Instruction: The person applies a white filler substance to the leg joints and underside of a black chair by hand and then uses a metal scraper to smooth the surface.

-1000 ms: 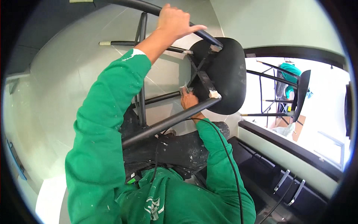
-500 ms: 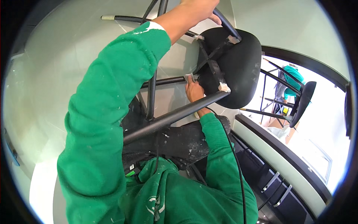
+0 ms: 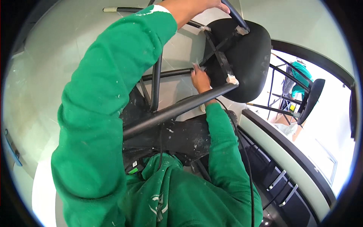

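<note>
A black stool (image 3: 242, 64) is tipped over in front of me, its seat away to the right and its round legs reaching back toward me. Whitish tape wraps the leg joints (image 3: 232, 80) under the seat. At the top edge my left hand (image 3: 210, 4) is closed on the upper stool leg (image 3: 236, 16), with most of its fingers outside the picture. Lower down, my right hand (image 3: 201, 80) pinches a crumpled piece of whitish tape (image 3: 196, 66) where another leg meets the seat. Below that wrist, a pale rounded thing is partly hidden.
To the right, a dark-framed bright panel (image 3: 298, 62), mirror or opening, shows another stool (image 3: 313, 100) and a green-sleeved person (image 3: 300, 72). Dark drawers with metal handles (image 3: 277, 181) stand at lower right. A black cable (image 3: 247, 166) hangs along my right arm.
My right hand has shifted slightly up and right, its fingers closer together on the tape. The stool sits a little higher and further right in view, and more of my left hand is cut off.
</note>
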Action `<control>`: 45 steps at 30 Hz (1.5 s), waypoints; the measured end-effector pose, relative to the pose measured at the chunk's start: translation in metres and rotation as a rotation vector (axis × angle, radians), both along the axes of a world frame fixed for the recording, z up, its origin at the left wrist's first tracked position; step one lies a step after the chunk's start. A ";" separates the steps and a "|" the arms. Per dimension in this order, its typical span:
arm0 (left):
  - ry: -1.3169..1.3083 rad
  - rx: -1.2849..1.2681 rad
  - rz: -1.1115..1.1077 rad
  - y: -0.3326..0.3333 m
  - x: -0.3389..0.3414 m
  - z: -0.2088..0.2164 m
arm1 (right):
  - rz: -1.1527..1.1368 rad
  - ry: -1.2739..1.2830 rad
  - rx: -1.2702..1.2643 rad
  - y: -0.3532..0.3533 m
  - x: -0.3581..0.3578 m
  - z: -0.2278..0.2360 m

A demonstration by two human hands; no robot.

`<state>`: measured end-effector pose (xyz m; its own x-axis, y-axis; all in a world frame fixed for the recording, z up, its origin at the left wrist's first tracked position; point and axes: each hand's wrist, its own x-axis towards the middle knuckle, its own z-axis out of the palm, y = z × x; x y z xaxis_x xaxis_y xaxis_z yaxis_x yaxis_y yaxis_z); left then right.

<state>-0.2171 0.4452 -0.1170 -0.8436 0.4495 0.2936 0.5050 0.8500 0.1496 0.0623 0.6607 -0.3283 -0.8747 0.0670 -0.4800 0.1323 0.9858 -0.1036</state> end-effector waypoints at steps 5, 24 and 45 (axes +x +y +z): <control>0.046 0.035 -0.009 0.010 -0.007 0.011 | -0.014 0.157 -0.108 0.025 -0.012 -0.012; -0.014 -0.033 0.012 0.006 -0.004 0.003 | 0.026 0.117 -0.020 0.005 0.036 0.044; 0.019 0.016 -0.020 0.013 -0.009 0.004 | -0.159 0.027 -0.248 0.035 -0.005 -0.008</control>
<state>-0.2257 0.4580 -0.1128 -0.8290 0.4610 0.3165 0.5244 0.8376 0.1534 0.0572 0.6958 -0.3363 -0.8754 0.0877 -0.4753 0.2770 0.8970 -0.3445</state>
